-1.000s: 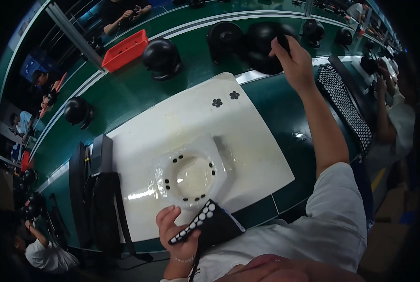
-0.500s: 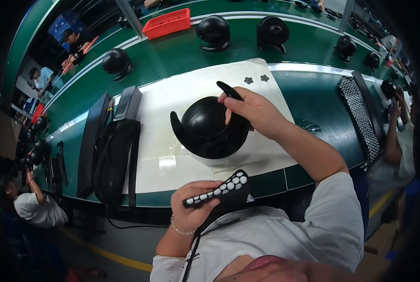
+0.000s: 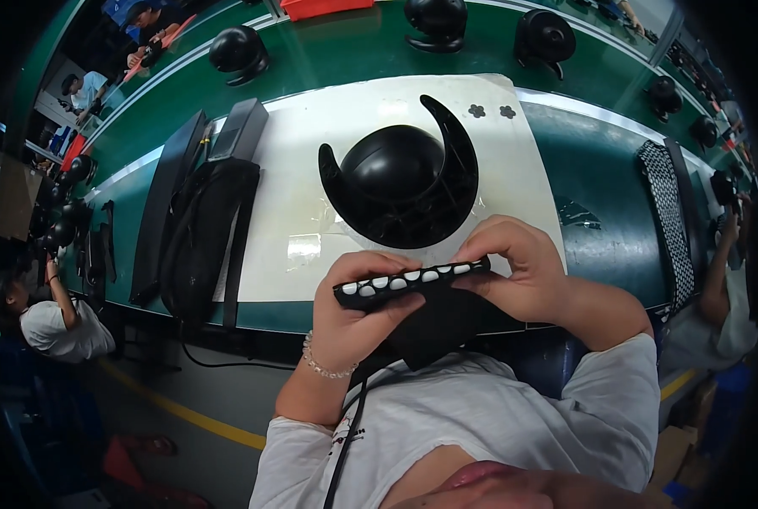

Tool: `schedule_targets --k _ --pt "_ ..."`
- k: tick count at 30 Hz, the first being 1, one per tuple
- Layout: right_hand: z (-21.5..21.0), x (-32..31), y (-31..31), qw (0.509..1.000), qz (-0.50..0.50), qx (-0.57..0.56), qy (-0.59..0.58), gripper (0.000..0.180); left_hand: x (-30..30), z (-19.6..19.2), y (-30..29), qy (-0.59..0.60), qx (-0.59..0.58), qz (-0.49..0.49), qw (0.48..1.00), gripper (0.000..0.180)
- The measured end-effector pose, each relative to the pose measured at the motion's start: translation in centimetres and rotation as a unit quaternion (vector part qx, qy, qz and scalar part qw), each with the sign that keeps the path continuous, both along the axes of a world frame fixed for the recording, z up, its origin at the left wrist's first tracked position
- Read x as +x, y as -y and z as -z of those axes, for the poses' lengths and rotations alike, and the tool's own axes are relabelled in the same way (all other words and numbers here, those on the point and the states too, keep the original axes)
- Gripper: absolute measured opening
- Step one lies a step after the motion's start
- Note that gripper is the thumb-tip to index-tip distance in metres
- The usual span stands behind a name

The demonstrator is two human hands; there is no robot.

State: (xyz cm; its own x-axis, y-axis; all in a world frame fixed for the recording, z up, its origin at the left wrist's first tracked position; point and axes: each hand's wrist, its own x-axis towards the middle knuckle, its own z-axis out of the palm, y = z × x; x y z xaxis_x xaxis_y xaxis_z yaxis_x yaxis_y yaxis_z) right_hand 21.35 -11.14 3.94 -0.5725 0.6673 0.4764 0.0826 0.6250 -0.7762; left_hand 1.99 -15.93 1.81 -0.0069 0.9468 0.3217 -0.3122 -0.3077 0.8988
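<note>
A: Fig. — both hands on one part. Left hand (image 3: pixel 358 310) wraps the near end of a black strip (image 3: pixel 409 282) w/ a row of white studs; right hand (image 3: pixel 519 271) pinches the far end, thumb and fingers closed on it. Strip held level in the air, just above the desk (image 3: pixel 328 59) edge, close to the chest.

B: And beyond the hands?

A: Black dome shell (image 3: pixel 400 182) w/ two curved horns sits on a white mat (image 3: pixel 286 212), just past the strip, not touching it. Two small black flower-shaped bits (image 3: pixel 491 111) at the mat's far corner. Black bag (image 3: pixel 196 237) left of the mat; more shells further back.

B: Risks?

A: Judgement only: strip is thin and gripped at the ends, so bending it too hard could pop a stud or kink it. Knuckles are near the shell, so a nudge could shift it off the mat's centre. A dropped stud would prob. vanish under the desk.
</note>
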Motion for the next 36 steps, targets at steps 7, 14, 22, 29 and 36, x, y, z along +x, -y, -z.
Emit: schedule_targets --k 7,14,22,29,36 --pt "-2.3 0.0 0.3 0.990 0.014 -0.125 0.058 0.019 -1.3 0.7 0.8 -0.122 -0.026 -0.074 0.989 0.015" --pt "-1.3 0.3 -0.2 0.998 0.023 0.055 0.023 0.019 -1.4 0.4 0.7 -0.192 0.033 -0.092 0.977 0.015" --pt "-1.2 -0.6 -1.0 0.984 -0.034 0.142 -0.106 0.026 -1.7 0.7 0.6 -0.198 -0.006 -0.095 0.976 0.014" --pt "-0.7 -0.8 -0.2 0.961 0.037 0.273 0.034 0.038 -1.4 0.8 0.6 -0.244 0.040 -0.094 0.964 0.014" --pt "0.2 -0.9 -0.1 0.930 0.025 0.366 0.000 0.035 -1.1 0.8 0.8 -0.175 -0.056 -0.059 0.981 0.012"
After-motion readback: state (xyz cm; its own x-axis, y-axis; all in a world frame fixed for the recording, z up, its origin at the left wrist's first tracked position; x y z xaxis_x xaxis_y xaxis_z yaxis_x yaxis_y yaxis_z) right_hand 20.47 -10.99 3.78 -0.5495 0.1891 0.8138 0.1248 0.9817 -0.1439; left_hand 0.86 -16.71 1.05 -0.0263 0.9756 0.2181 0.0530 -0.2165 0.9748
